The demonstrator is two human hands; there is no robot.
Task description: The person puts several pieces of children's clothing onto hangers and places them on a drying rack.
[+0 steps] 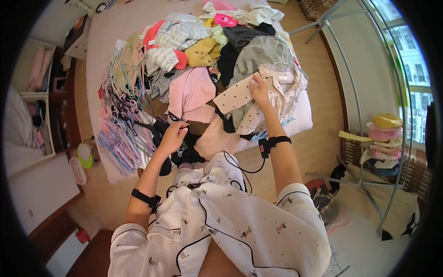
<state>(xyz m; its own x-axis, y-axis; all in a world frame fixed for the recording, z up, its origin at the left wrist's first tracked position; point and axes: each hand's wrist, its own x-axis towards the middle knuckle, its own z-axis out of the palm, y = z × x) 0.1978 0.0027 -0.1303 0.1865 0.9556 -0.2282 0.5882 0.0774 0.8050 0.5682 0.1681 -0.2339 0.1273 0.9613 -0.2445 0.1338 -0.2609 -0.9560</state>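
Observation:
A pale pink long-sleeved shirt with dark dots point(270, 80) lies at the right of the clothes pile, its collar upward. The hook of a white hanger point(283, 57) stands out above that collar. My right hand point(260, 90) grips the shirt near the top of a sleeve, thumb on the cloth. Lower and to the left, my left hand point(174, 137) has its fingers curled, close to the lower edge of a pink garment point(192, 94). Whether it pinches anything is unclear. A black garment with a print point(188, 147) lies just below that hand.
Many hangers point(121, 145) lie bunched on the bed point(104, 38) at left. A grey garment point(258, 55) and a mustard one point(201, 52) are in the pile. At right stands a metal-tube rack point(346, 69), with folded clothes point(386, 138) stacked beyond it. A cable point(242, 170) hangs between my arms.

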